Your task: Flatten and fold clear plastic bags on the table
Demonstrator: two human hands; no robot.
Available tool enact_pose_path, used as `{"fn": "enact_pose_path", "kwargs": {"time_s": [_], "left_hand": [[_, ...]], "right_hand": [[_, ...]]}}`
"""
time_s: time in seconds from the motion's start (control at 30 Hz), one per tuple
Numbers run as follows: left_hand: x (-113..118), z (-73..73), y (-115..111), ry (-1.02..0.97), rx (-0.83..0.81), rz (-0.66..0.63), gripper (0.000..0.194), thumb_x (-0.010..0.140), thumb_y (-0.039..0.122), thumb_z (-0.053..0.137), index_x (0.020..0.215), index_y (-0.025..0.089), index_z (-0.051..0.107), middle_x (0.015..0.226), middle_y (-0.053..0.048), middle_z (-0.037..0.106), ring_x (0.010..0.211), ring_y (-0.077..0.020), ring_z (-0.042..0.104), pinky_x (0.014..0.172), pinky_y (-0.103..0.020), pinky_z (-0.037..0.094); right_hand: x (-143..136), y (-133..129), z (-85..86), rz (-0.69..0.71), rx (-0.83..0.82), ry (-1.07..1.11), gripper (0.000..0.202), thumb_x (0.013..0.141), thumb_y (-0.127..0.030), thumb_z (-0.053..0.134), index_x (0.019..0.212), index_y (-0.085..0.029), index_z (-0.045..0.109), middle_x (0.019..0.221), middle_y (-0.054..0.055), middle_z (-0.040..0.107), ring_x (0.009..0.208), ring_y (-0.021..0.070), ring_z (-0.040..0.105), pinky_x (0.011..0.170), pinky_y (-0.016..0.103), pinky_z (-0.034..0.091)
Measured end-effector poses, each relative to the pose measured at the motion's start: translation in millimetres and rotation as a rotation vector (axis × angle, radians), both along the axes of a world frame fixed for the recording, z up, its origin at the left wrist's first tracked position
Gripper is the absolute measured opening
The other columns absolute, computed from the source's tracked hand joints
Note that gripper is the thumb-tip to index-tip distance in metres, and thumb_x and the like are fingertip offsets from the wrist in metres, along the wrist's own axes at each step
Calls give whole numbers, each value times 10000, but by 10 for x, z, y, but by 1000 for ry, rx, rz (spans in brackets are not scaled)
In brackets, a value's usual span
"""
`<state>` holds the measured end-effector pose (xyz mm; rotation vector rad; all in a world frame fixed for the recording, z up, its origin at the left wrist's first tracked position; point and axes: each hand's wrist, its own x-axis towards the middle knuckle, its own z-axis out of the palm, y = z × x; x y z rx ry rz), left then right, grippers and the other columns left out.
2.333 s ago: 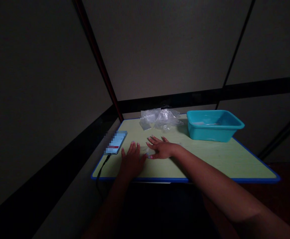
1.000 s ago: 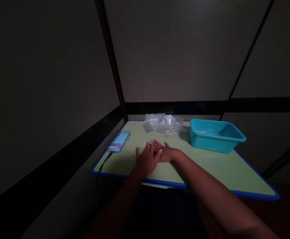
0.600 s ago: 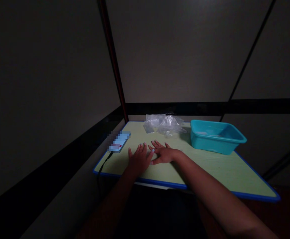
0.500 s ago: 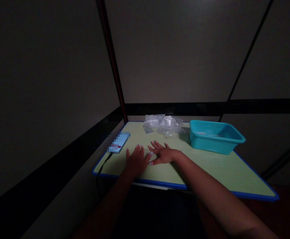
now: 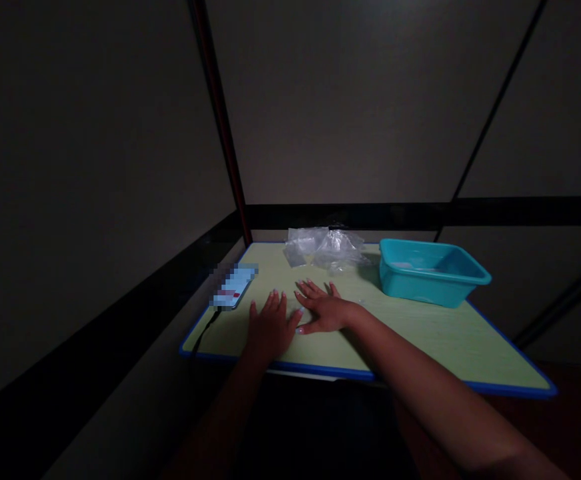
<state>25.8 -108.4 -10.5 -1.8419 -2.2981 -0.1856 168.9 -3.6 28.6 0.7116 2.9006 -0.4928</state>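
My left hand lies palm down near the front of the light green table, fingers spread and holding nothing. Just to its right, my right hand rests the same way, its fingers apart and pointing left and away from me. The two thumbs are close together at the middle. Whether anything thin lies beneath the palms, I cannot tell. Beyond the hands sit crumpled clear plastic bags. Left of my left hand lies a phone, its screen lit and partly blurred.
A turquoise plastic basin stands at the right back, with something pale inside. A dark cable runs from the phone over the table's left edge. Blue trim borders the table. Panelled walls rise behind and to the left.
The view has shifted very slightly. Both hands stay flat on the table in nearly the same place, and the bags, basin and phone have not moved.
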Motion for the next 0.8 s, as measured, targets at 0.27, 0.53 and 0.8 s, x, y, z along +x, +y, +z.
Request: {"fn": "enact_pose_path", "kwargs": {"time_s": [0.27, 0.53, 0.8], "left_hand": [[47, 66, -20, -19, 18, 9, 544, 960, 405, 143, 1323, 153, 461, 1432, -144, 385, 1353, -253, 299, 1049, -622, 178], [75, 74, -30, -14, 50, 129, 700, 925, 518, 161, 1318, 17, 451, 1402, -246, 386, 1363, -321, 248, 1049, -606, 187], [91, 102, -30, -53, 117, 13, 665, 927, 507, 171, 1380, 66, 376, 1472, -160, 293, 1388, -284, 191, 1079, -569, 176]], "right_hand": [[-77, -107, -45, 104, 15, 61, 716, 885, -520, 419, 1471, -269, 91, 1518, 103, 130, 1400, 267, 70, 1023, 634, -79], [-70, -105, -81, 115, 42, 70, 727, 884, -555, 401, 1473, -261, 91, 1513, 118, 157, 1395, 269, 106, 1044, 607, -60], [-68, -135, -46, 100, 49, 58, 731, 881, -496, 453, 1469, -267, 84, 1510, 113, 148, 1387, 272, 140, 1052, 602, -45]]}}
